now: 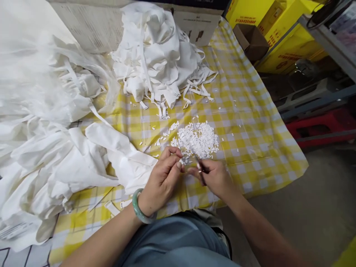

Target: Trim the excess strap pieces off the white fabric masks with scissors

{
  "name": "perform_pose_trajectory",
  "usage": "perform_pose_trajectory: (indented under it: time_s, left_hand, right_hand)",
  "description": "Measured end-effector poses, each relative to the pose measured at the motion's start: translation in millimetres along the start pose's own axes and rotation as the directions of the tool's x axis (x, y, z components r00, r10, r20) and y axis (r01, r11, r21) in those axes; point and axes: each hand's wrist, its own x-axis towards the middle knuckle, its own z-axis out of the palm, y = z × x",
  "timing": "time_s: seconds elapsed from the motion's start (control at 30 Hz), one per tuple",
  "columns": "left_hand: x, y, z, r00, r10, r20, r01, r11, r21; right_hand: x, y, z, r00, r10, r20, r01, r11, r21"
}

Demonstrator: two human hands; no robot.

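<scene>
My left hand (pixel 164 172), with a green bangle on its wrist, pinches the end of a white cloth garment (pixel 130 161). A small white tip of it shows at the thumb, and the rest trails off to the left. In my right hand (pixel 215 176) is a pair of small scissors (pixel 199 167), their blades angled up and left and slightly blurred. Just beyond both hands lies a loose pile of tiny white clippings (pixel 200 139), with more bits scattered around it.
A tall heap of white strapped garments (pixel 158 48) stands at the back against a carton (pixel 94 27). Clear plastic wrapping (pixel 36 85) covers more at left. Yellow checked cloth (pixel 250 129) covers the table. To the right are a metal rack (pixel 328 44) and a red stool (pixel 325 128).
</scene>
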Motion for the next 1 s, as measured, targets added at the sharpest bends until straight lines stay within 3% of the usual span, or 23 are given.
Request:
perform_pose_trajectory:
  time_s: [0.17,0.27,0.37,0.43,0.47,0.53,0.6,0.67,0.77,0.9,1.0]
  left_hand:
    - [-16,30,0.5,0.99,0.133,0.043,-0.134,0.99,0.044]
    - [-16,35,-19.3,0.978,0.198,0.065,-0.202,0.977,0.061]
    - [-6,16,-68.4,0.965,0.232,-0.124,-0.187,0.936,0.299]
    - [9,-4,-112.2,0.946,0.244,-0.213,-0.051,0.761,0.646]
    - [18,-13,-134.0,0.967,0.171,-0.189,0.046,0.612,0.789]
    - [39,-28,-171.1,0.976,0.118,-0.181,0.09,0.543,0.835]
    - [59,-35,-194.3,0.988,0.078,-0.131,0.071,0.527,0.847]
    - [71,-31,-203.9,0.997,0.055,-0.058,0.021,0.523,0.852]
    - [67,-4,-204.9,0.998,0.056,0.018,-0.045,0.536,0.843]
    - [28,48,-205.1,0.993,0.116,-0.033,-0.04,0.572,0.819]
    - [7,61,-206.8,0.983,0.156,-0.097,-0.01,0.573,0.82]
  right_hand:
    - [-12,-3,14,0.991,-0.124,-0.05,0.134,0.892,0.433]
    - [-17,-8,25,0.991,-0.126,-0.042,0.128,0.816,0.564]
    - [-21,-18,26,0.982,-0.185,0.032,0.139,0.831,0.539]
    - [-22,-23,25,0.964,-0.233,0.125,0.156,0.885,0.439]
    - [-23,-26,26,0.955,-0.244,0.17,0.163,0.908,0.386]
    - [-22,-29,32,0.942,-0.249,0.225,0.174,0.937,0.304]
    - [-19,-32,42,0.941,-0.265,0.21,0.2,0.938,0.283]
    - [-13,-34,51,0.943,-0.293,0.157,0.245,0.932,0.268]
    - [0,-37,57,0.924,-0.38,0.044,0.361,0.905,0.226]
    - [27,-47,65,0.83,-0.549,-0.097,0.557,0.819,0.136]
    - [61,-59,84,0.775,-0.624,-0.1,0.622,0.781,-0.053]
